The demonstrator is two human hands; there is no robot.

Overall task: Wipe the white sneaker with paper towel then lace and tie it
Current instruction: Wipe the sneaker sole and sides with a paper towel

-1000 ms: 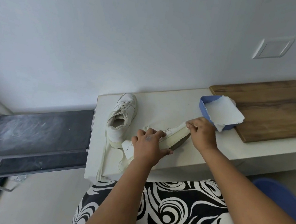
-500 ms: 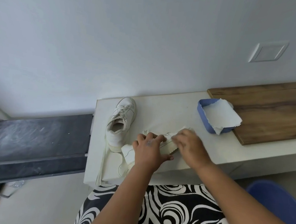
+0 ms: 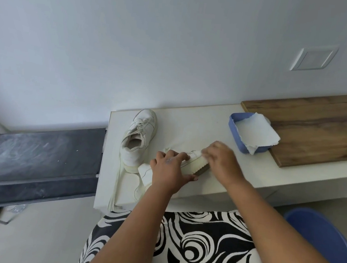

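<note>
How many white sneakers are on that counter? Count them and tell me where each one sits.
2. One white lace-up sneaker stands upright near the white counter's left end. The other white sneaker lies tipped on its side, under the left hand and right hand. None looks hidden.

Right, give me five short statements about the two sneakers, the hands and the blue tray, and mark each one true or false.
1. The left hand holds the sneaker lying on its side. True.
2. The second sneaker lies upside down. False: it stands upright on its sole, opening facing up.
3. The blue tray holds white paper. True.
4. The right hand rests on the wooden board. False: it is at the toe end of the held sneaker.
5. The blue tray is on the floor. False: it sits on the white table, beside the board.
</note>
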